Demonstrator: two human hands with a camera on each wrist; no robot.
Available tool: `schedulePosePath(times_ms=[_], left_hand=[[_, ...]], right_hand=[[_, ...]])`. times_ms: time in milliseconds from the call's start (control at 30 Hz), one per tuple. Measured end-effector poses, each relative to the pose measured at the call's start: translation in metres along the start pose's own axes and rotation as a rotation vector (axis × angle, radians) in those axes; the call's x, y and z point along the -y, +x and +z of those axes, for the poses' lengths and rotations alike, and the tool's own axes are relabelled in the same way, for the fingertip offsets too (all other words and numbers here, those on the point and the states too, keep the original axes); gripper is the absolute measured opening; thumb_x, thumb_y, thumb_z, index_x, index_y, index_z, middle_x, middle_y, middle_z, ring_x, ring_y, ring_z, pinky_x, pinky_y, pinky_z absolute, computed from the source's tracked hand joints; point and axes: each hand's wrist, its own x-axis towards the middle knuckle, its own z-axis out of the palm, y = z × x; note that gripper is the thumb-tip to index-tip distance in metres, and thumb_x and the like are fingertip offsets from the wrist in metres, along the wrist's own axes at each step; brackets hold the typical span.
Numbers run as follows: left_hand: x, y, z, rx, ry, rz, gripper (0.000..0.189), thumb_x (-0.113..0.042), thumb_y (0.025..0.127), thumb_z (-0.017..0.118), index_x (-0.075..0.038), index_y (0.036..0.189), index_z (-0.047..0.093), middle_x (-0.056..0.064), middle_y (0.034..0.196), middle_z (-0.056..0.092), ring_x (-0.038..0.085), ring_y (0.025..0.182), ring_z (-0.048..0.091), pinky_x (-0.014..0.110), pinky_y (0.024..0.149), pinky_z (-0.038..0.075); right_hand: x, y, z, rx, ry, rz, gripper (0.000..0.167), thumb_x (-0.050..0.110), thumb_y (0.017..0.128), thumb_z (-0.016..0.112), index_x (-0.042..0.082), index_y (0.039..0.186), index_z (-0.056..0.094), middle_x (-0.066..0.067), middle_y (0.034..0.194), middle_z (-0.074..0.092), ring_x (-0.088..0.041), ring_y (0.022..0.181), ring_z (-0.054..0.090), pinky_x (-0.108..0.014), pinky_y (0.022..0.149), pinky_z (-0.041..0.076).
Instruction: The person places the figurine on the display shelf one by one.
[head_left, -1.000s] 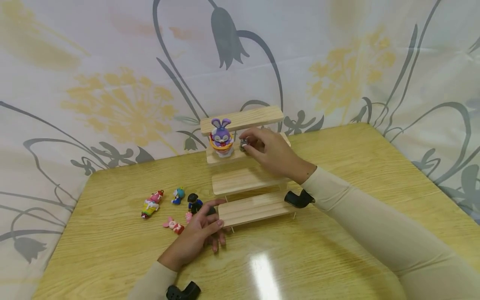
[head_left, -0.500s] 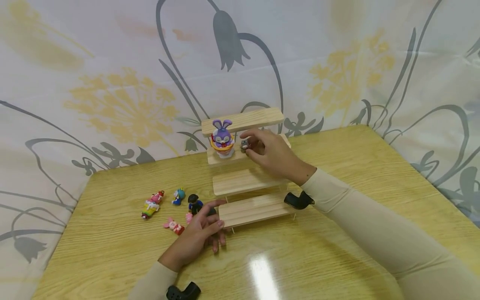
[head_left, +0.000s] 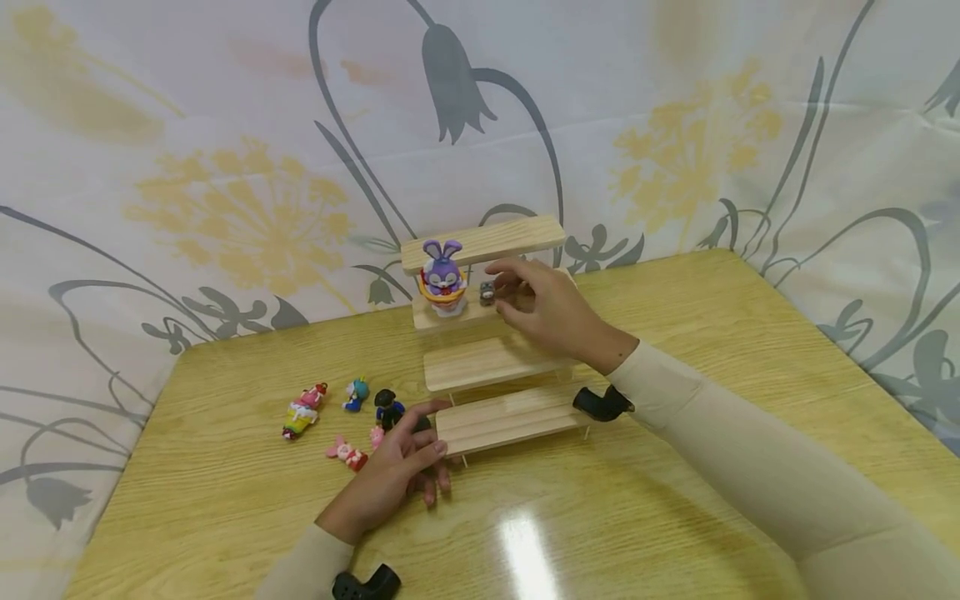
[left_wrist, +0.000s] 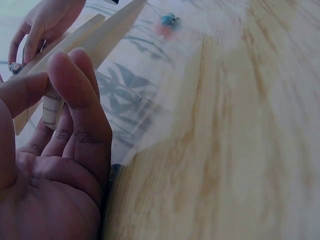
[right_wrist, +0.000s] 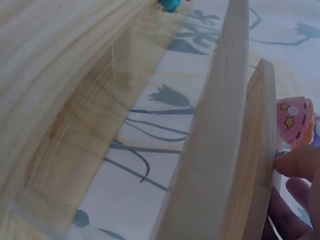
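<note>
A stepped wooden display stand [head_left: 510, 417] stands at the middle of the table. My left hand [head_left: 393, 471] grips the left end of its lowest shelf, thumb on top and fingers below; in the left wrist view the board end [left_wrist: 51, 111] lies between thumb and fingers. A tiny grey figurine [head_left: 487, 292] stands on the second shelf from the top. Right beside it is my right hand [head_left: 555, 312], thumb and index finger spread apart around its right side. Whether a fingertip still touches it is hard to see. A purple rabbit figure [head_left: 444, 279] stands left of it.
Left of the stand several small toys lie on the table: an ice-cream-like figure [head_left: 303, 410], a blue-haired figure [head_left: 356, 393], a dark-clothed figure [head_left: 388, 408] and a pink-eared figure [head_left: 348, 452]. A flowered cloth [head_left: 525, 167] hangs behind the table.
My right hand has loosened from the grey figurine and shifted slightly right, and the figurine stays on the shelf. My left hand keeps its grip on the lowest shelf.
</note>
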Motion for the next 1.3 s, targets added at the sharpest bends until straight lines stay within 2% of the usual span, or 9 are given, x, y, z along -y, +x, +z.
schedulePosePath(times_ms=[233,433,567,700,800,933,1033,1133,1300], left_hand=[[0.000,-0.001,0.000,-0.003,-0.009,-0.011,0.059,-0.022,0.107,0.049,-0.015,0.156,0.018,0.004,0.105,0.063,0.011,0.074,0.065,0.024,0.057,0.055],[0.001,0.002,0.001,-0.003,-0.004,-0.014,0.059,-0.022,0.107,0.050,-0.016,0.156,0.019,0.005,0.104,0.062,0.011,0.074,0.065,0.024,0.057,0.055],[0.001,0.002,0.001,-0.009,0.002,-0.016,0.059,-0.022,0.107,0.050,-0.016,0.156,0.019,0.005,0.105,0.062,0.011,0.074,0.065,0.024,0.057,0.055],[0.001,0.001,0.001,-0.014,0.008,-0.017,0.060,-0.022,0.106,0.050,-0.015,0.156,0.018,0.005,0.106,0.063,0.011,0.074,0.065,0.023,0.057,0.055],[0.001,0.001,0.001,-0.016,0.008,-0.015,0.060,-0.021,0.107,0.050,-0.013,0.157,0.017,0.005,0.106,0.063,0.010,0.073,0.065,0.023,0.057,0.055],[0.000,0.001,0.001,-0.020,0.006,-0.021,0.060,-0.021,0.107,0.050,-0.014,0.156,0.018,0.005,0.106,0.063,0.010,0.074,0.065,0.023,0.057,0.055],[0.000,0.000,0.000,-0.023,0.008,-0.027,0.058,-0.021,0.107,0.050,-0.015,0.156,0.019,0.005,0.107,0.062,0.010,0.074,0.065,0.022,0.057,0.055],[-0.001,0.000,0.000,-0.019,0.009,-0.022,0.058,-0.021,0.107,0.049,-0.015,0.156,0.018,0.006,0.107,0.062,0.011,0.074,0.065,0.022,0.057,0.054],[-0.001,0.001,0.001,-0.005,0.007,-0.011,0.058,-0.020,0.107,0.048,-0.013,0.156,0.017,0.005,0.106,0.062,0.010,0.073,0.065,0.021,0.057,0.055]], right_hand=[[0.000,-0.026,-0.002,-0.077,0.020,-0.038,0.045,0.007,0.093,0.068,0.002,0.136,0.055,-0.015,0.133,0.059,-0.028,0.120,0.057,-0.040,0.100,0.052],[-0.003,-0.054,-0.011,-0.238,-0.003,-0.068,0.044,0.000,0.089,0.071,0.001,0.131,0.059,-0.014,0.131,0.061,-0.028,0.118,0.056,-0.042,0.096,0.049],[-0.009,-0.071,-0.016,-0.294,0.016,-0.071,0.041,-0.002,0.088,0.071,0.001,0.128,0.061,-0.014,0.127,0.063,-0.027,0.118,0.056,-0.040,0.095,0.048],[-0.016,-0.087,-0.022,-0.299,0.018,-0.025,0.035,-0.001,0.093,0.065,0.003,0.128,0.062,-0.012,0.127,0.062,-0.025,0.114,0.056,-0.031,0.095,0.046],[-0.024,-0.098,-0.026,-0.293,0.019,0.026,0.031,0.001,0.097,0.061,0.003,0.128,0.061,-0.012,0.128,0.061,-0.024,0.109,0.057,-0.021,0.083,0.049],[-0.039,-0.110,-0.031,-0.297,0.035,0.068,0.029,0.002,0.099,0.057,0.003,0.128,0.061,-0.012,0.127,0.062,-0.020,0.105,0.058,-0.017,0.078,0.049],[-0.049,-0.115,-0.035,-0.293,0.045,0.081,0.028,0.001,0.100,0.056,0.001,0.127,0.061,-0.013,0.124,0.064,-0.010,0.105,0.058,-0.019,0.088,0.046],[-0.058,-0.119,-0.039,-0.273,0.038,0.115,0.025,0.003,0.100,0.056,0.002,0.124,0.062,-0.013,0.119,0.065,-0.002,0.102,0.054,-0.015,0.087,0.046],[-0.073,-0.127,-0.047,-0.228,-0.028,0.205,0.019,0.009,0.101,0.056,0.004,0.117,0.066,-0.009,0.103,0.065,-0.003,0.092,0.053,-0.012,0.078,0.045]])
